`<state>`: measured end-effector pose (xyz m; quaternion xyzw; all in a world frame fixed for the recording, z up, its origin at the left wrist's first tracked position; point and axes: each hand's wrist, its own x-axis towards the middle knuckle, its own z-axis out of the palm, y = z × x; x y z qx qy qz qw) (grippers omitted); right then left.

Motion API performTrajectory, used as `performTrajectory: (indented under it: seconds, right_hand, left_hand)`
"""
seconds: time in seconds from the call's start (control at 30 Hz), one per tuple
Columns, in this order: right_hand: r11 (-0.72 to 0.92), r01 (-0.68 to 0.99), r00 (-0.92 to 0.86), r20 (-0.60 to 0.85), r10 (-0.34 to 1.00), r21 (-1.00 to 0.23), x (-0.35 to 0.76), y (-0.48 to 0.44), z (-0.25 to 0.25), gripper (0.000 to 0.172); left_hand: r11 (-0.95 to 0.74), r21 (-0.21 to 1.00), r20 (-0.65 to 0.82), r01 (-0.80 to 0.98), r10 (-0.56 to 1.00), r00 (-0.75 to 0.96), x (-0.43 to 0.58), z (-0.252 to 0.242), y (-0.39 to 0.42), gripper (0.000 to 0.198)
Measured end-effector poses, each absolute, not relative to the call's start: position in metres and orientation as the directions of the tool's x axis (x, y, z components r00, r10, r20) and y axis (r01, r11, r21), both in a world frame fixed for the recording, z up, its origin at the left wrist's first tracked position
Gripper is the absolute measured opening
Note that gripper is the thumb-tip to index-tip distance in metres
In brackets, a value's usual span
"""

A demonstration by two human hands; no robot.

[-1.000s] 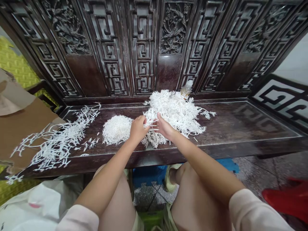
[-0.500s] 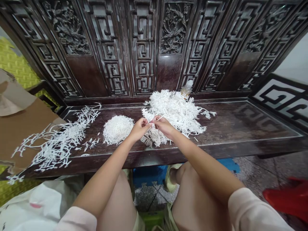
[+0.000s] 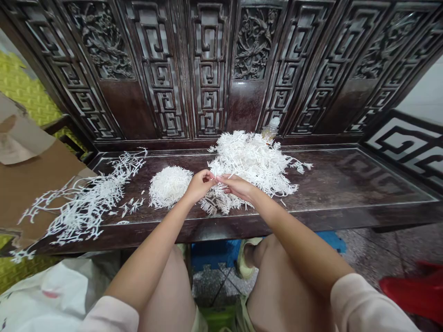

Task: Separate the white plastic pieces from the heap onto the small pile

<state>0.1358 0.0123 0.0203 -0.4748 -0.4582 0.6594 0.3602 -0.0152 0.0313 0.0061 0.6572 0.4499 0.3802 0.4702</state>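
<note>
My left hand [image 3: 200, 185] is closed in a pinch, its thumb and forefinger meeting on a white branching piece near the front of the large white pile [image 3: 254, 159]. Touching its fingertips is my right hand [image 3: 238, 185], with fingers pressed together and stretched toward the left; whether it grips anything is too small to tell. Part of a white frond cluster [image 3: 219, 203] hangs below both hands. Left of them sits a rounded heap of short white pieces [image 3: 169, 185]. Farther left lie long white branched stems [image 3: 93, 200], with small loose bits between.
All this rests on a dark wooden bench [image 3: 332, 180] with a carved back. A clear bottle [image 3: 272, 127] with a white cap stands behind the large pile. Brown cardboard [image 3: 44, 180] is at the left, a white bag [image 3: 51, 295] below it, and a red object [image 3: 415, 290] at lower right.
My right hand's fingers have straightened out from their curled pinch and the hand sits slightly lower. My left hand keeps its pinch. The view has shifted slightly.
</note>
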Motion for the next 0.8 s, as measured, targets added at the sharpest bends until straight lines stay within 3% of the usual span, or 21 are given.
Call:
performTrajectory:
  seconds: [0.13, 0.3, 0.53, 0.8]
  right_hand:
    - [-0.356, -0.036, -0.286, -0.332, 0.899, -0.934, 0.135, 0.013, 0.018, 0.031]
    - [-0.392, -0.08, -0.312, -0.35, 0.883, -0.917, 0.134, 0.016, 0.013, 0.023]
    - [-0.462, -0.237, -0.203, -0.422, 0.884, -0.855, 0.127, 0.015, 0.011, 0.009]
    - [-0.468, -0.326, -0.012, -0.491, 0.871, -0.822, 0.122, 0.015, 0.009, 0.009]
  left_hand:
    - [-0.198, 0.943, 0.107, 0.266, 0.941, 0.321, -0.013, 0.008, 0.028, 0.018]
    - [-0.24, 0.929, 0.13, 0.282, 0.925, 0.357, -0.011, 0.009, 0.024, 0.016]
    - [-0.215, 0.931, 0.114, 0.294, 0.939, 0.325, -0.009, 0.009, 0.023, 0.02]
    - [-0.229, 0.91, 0.115, 0.346, 0.94, 0.32, -0.002, 0.012, 0.015, 0.018]
